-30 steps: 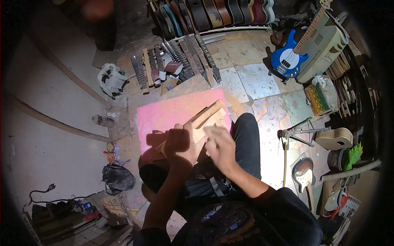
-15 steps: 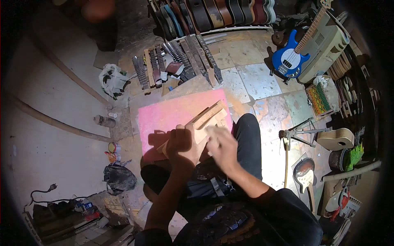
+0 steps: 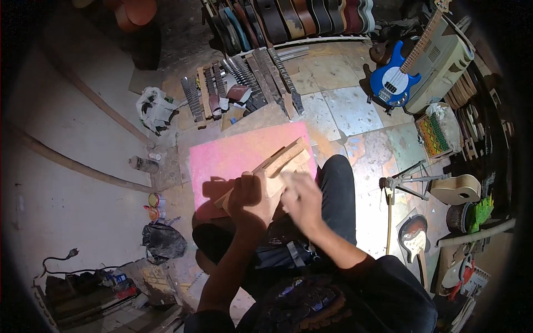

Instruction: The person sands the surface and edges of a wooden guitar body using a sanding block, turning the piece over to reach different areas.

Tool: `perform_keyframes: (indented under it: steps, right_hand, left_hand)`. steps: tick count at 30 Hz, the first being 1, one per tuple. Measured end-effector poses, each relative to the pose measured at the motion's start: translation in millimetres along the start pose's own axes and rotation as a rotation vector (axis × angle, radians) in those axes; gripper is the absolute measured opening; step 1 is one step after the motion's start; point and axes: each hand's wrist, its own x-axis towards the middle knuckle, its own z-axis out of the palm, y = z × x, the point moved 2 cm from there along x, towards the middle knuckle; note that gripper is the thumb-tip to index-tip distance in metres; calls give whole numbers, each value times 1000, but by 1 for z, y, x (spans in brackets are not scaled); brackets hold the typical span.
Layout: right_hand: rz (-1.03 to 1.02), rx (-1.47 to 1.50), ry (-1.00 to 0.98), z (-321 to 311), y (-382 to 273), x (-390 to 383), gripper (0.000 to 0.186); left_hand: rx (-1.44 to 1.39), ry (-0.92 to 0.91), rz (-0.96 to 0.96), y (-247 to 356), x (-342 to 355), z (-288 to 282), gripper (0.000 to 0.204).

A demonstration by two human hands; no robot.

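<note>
A long piece of pale, bare wood point(image 3: 288, 157) is held slanting over the pink board point(image 3: 222, 155), its far end pointing up to the right. My left hand point(image 3: 248, 200) is closed around its nearer part, with the lower end poking out on the left. On the right side of the wood, my right hand point(image 3: 302, 198) is curled and slightly smeared by motion. Whatever its fingers hold against the wood is too hidden to make out. Paler wood parts show beside the long piece, and I cannot tell whether they are joined to it.
Beyond the board lie several guitar necks point(image 3: 258, 77) and folded reddish-brown sheets point(image 3: 239, 92). A row of guitar bodies point(image 3: 300, 19) stands at the back. To the right are a blue bass guitar point(image 3: 392, 77), a metal stand point(image 3: 408, 180) and a sunburst guitar point(image 3: 413, 238). Cans point(image 3: 156, 201) stand left.
The view has shifted slightly. My left hand keeps its grip on the wood, while my right hand stays beside it, blurred in both frames with only a slight change of place.
</note>
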Motion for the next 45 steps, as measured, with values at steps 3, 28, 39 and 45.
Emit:
perform_keyframes:
  steps: [3, 28, 39, 45]
  right_hand:
    - [-177, 62, -68, -6, -11, -5, 33]
    - [-101, -81, -7, -13, 18, 10, 37]
    - [-57, -1, -49, -10, -9, 4, 35]
    - [-6, -47, 14, -11, 18, 18, 32]
  left_hand:
    - [-34, -34, -39, 1, -3, 4, 7]
    - [-1236, 134, -390, 1, -9, 15, 27]
    - [55, 68, -1, 0, 2, 3, 53]
    - [70, 129, 19, -4, 2, 5, 49]
